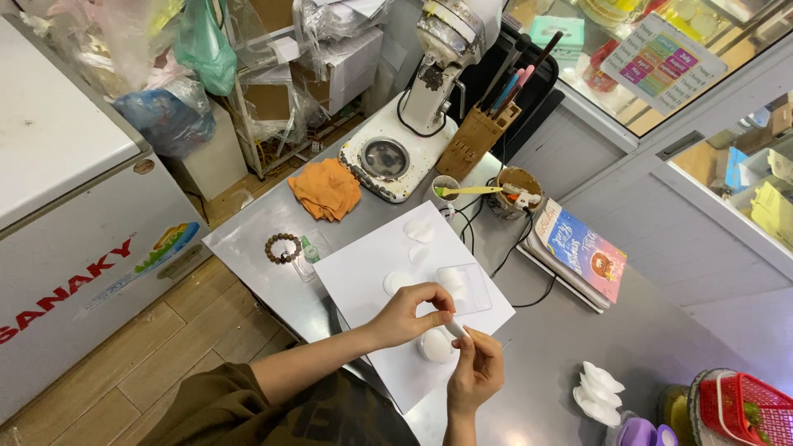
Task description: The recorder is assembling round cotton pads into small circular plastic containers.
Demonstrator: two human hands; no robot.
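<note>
The person's left hand (410, 312) and right hand (477, 369) meet over a white sheet (363, 272) laid on the grey metal worktop (578, 339). Between them is a small white piece (455, 329), short and rounded like a little tube or roll; it is too small to tell more. The left hand's grip is pressed together, thumb and fingertips pinching the upper end of the piece. The right hand's fingers are curled in and close on its lower end, so both hands hold it just above the sheet.

Right under the hands a small round white cup (435, 345) stands on the sheet. Just beyond the left hand lies a clear flat plastic tray (467, 285), with a round white disc (395, 282) beside it and a crumpled white scrap (420, 229) farther up the sheet.

Off the sheet, near the worktop's left edge, lies a brown bead bracelet (282, 247), and behind it a folded orange cloth (325, 189). At the back stands a white machine on a square base (388, 157), next to a wooden block holding knives and tools (477, 136). A small cup with a yellow-green brush across it (446, 190) and a brown pot (516, 187) sit near a colourful book (582, 252). Low on the right are a pile of white paper cases (596, 394) and a red basket (747, 409).

To the left, on the wood-plank floor (140, 363), stands a white chest freezer (74, 206), with plastic bags (173, 99) and boxes stacked behind it. A glass display case (661, 66) closes the right side.
</note>
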